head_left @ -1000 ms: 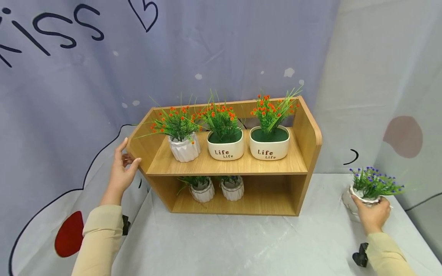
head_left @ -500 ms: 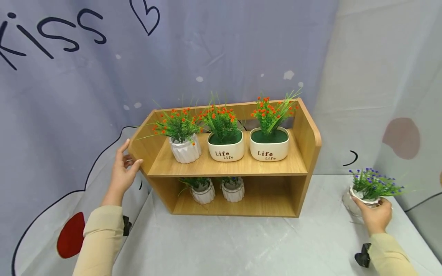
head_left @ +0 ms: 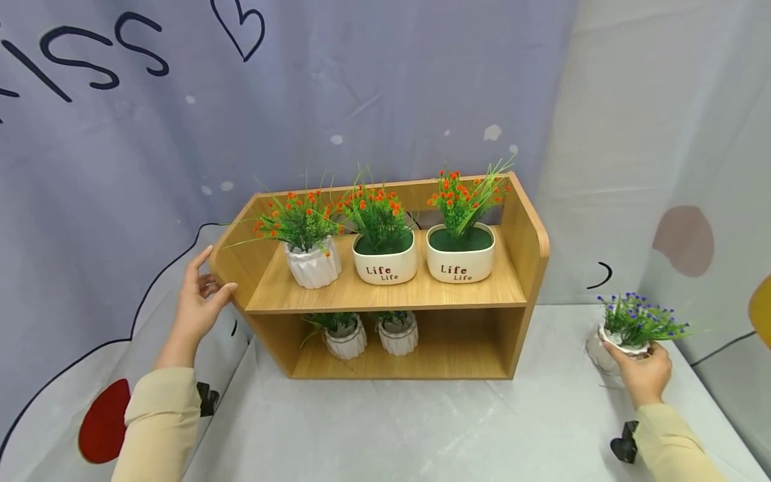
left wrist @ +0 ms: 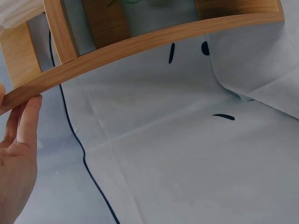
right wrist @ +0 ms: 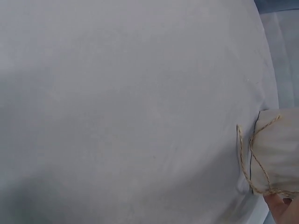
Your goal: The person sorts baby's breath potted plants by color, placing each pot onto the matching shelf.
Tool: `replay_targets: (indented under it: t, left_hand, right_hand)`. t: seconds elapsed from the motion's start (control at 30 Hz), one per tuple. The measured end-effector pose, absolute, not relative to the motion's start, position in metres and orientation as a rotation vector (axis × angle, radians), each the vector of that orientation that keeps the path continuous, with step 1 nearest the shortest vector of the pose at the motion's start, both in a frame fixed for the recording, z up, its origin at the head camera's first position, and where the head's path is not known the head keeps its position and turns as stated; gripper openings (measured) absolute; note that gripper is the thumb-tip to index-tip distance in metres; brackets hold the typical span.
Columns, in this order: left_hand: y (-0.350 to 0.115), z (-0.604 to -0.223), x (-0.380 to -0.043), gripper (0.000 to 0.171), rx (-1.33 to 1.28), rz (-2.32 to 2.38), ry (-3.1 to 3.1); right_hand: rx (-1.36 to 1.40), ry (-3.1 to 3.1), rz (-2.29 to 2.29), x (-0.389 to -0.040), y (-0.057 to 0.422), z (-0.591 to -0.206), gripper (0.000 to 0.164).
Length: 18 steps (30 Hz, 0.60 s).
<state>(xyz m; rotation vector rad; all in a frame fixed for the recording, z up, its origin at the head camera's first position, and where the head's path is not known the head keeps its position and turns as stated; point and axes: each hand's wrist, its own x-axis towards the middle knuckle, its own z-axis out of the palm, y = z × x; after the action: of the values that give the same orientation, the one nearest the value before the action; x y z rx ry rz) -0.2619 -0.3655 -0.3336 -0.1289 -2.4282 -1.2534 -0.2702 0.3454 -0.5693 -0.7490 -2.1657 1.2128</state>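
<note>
My left hand (head_left: 195, 304) grips the upper left side panel of a two-tier wooden shelf (head_left: 385, 308), thumb toward the front and fingers behind. The left wrist view shows those fingers (left wrist: 29, 122) against the edge of the panel. Far to the right, my right hand (head_left: 647, 376) holds a white pot with purple flowers (head_left: 641, 325) by its near rim. Twine (right wrist: 261, 163) runs around this pot in the right wrist view, where only a bit of the hand shows at the corner. The pot stands upright at the table's right side.
On the upper tier are a white fluted pot with orange flowers (head_left: 314, 266) and two oval "Life" planters, one in the middle (head_left: 385, 266) and one at right (head_left: 460, 262). Two small white pots, left (head_left: 347, 341) and right (head_left: 399, 336), sit below. Curtains hang behind the grey-covered table (head_left: 385, 428).
The whole head view has slid slightly, so everything appears a little further left. Both hands keep their holds on the shelf and the flower pot.
</note>
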Motion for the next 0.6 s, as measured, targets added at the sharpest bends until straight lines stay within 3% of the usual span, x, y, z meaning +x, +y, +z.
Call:
replay_targets:
  t: [0.6]
  left_hand:
    - [-0.363, -0.327, -0.257, 0.082, -0.159, -1.302, -2.447]
  right_hand:
    - [-0.777, -2.187, 1.259, -0.259, 0.346, -0.567, 0.069]
